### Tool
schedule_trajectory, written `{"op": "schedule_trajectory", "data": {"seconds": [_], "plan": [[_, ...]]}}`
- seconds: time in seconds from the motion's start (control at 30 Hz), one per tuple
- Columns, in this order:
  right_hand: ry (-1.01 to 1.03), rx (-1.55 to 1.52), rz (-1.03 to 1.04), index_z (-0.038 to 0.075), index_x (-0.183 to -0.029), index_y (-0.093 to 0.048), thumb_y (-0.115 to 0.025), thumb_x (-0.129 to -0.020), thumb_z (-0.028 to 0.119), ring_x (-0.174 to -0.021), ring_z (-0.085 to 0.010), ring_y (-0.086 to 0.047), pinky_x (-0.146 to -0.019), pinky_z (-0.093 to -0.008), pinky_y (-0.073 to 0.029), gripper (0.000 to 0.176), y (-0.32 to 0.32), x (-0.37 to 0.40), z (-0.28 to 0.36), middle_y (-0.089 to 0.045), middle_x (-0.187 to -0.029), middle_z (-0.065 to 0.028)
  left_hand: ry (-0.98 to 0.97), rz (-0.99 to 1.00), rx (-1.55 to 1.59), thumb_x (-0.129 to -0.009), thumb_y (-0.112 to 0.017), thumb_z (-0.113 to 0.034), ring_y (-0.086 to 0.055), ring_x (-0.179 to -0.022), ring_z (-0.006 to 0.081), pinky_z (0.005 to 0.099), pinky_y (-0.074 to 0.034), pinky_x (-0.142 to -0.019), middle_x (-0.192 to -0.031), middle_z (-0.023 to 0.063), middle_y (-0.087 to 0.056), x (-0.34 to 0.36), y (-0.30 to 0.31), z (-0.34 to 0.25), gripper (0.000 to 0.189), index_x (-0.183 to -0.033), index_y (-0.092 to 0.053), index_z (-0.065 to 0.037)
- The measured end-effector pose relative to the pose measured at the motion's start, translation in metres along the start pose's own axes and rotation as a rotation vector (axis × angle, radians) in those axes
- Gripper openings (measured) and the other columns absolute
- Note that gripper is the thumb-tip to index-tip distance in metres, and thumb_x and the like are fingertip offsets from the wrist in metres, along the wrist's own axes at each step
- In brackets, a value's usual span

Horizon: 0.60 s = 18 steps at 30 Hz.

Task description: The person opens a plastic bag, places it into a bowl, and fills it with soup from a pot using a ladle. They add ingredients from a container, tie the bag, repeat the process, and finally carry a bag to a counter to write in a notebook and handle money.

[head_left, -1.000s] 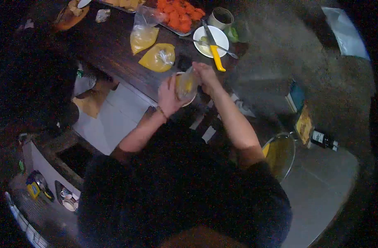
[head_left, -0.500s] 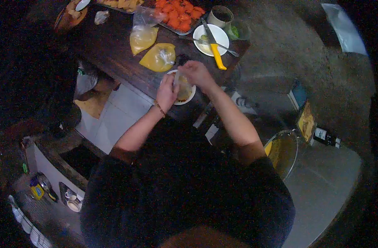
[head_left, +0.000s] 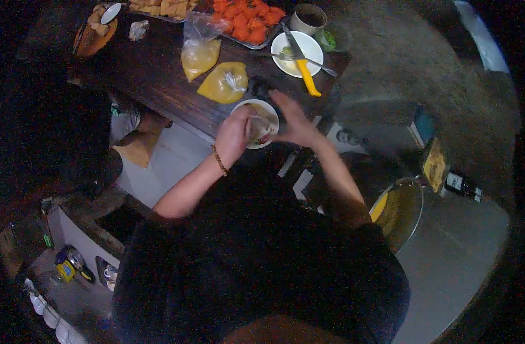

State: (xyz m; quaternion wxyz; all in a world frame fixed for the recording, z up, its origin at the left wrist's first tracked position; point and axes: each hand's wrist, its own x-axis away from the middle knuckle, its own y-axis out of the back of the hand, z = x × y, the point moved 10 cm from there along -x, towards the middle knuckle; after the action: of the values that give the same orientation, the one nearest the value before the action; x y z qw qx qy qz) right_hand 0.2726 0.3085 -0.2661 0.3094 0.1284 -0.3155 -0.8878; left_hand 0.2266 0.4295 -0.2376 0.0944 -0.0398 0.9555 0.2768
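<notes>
A white bowl (head_left: 275,116) sits near the front edge of the dark wooden table. My left hand (head_left: 234,136), with a beaded bracelet at its wrist, is closed on a clear plastic bag (head_left: 258,128) over the bowl. What lies inside the bowl is mostly hidden by the bag and fingers. On the bowl's right side my right hand (head_left: 295,121) is open, thumb and fingers spread apart, with nothing visible in it. Just beyond the bowl lie a tied bag of yellow liquid (head_left: 221,83) and a second yellow-filled bag (head_left: 199,58).
A white plate (head_left: 315,53) holds a fork and a knife with a yellow handle (head_left: 308,79). Behind are a tray of orange-red pieces (head_left: 248,22) and a cup (head_left: 308,18). To my right stand a large pot (head_left: 405,213) and a dark bottle (head_left: 464,186).
My right hand has come away from the plastic bag, moved right and opened. My left hand still grips the bag, now more closed around it. The view has shifted slightly.
</notes>
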Motion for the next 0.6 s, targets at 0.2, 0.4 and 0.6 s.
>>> {"op": "schedule_trajectory", "data": {"seconds": [0.2, 0.4, 0.6], "plan": [[0.307, 0.287, 0.240, 0.011, -0.123, -0.038, -0.064, -0.067, 0.034, -0.118, -0.0313, -0.030, -0.099, -0.0483, -0.022, 0.066, -0.098, -0.040, 0.001, -0.034, -0.127, -0.0125, -0.104, 0.064, -0.026, -0.078, -0.048, -0.004, -0.052, -0.079, 0.0365, 0.0380, -0.043, -0.069, -0.086, 0.0211, -0.052, -0.026, 0.008, -0.024, 0.021, -0.098, -0.048, 0.000], [-0.034, -0.648, 0.219, 0.013, -0.117, -0.045, -0.051, -0.075, 0.017, -0.112, -0.0266, -0.039, -0.098, -0.0331, -0.030, 0.042, -0.070, -0.037, -0.007, -0.045, -0.118, -0.0098, 0.222, -0.275, 0.311, -0.074, -0.056, -0.006, -0.052, -0.088, 0.0313, 0.0387, -0.040, -0.076, -0.094, 0.0157, -0.053, -0.004, 0.049, 0.065, 0.033, -0.106, -0.049, -0.001], [0.164, -0.093, 0.120, 0.008, -0.100, -0.056, -0.051, -0.073, 0.009, -0.114, -0.0241, -0.039, -0.098, -0.0367, -0.026, 0.027, -0.076, -0.040, -0.003, -0.048, -0.117, -0.0063, -0.186, 0.108, -0.109, -0.067, -0.064, -0.017, -0.045, -0.102, 0.0342, 0.0420, -0.034, -0.087, -0.104, 0.0176, -0.049, 0.018, -0.110, 0.086, 0.044, -0.106, -0.049, -0.003]]}}
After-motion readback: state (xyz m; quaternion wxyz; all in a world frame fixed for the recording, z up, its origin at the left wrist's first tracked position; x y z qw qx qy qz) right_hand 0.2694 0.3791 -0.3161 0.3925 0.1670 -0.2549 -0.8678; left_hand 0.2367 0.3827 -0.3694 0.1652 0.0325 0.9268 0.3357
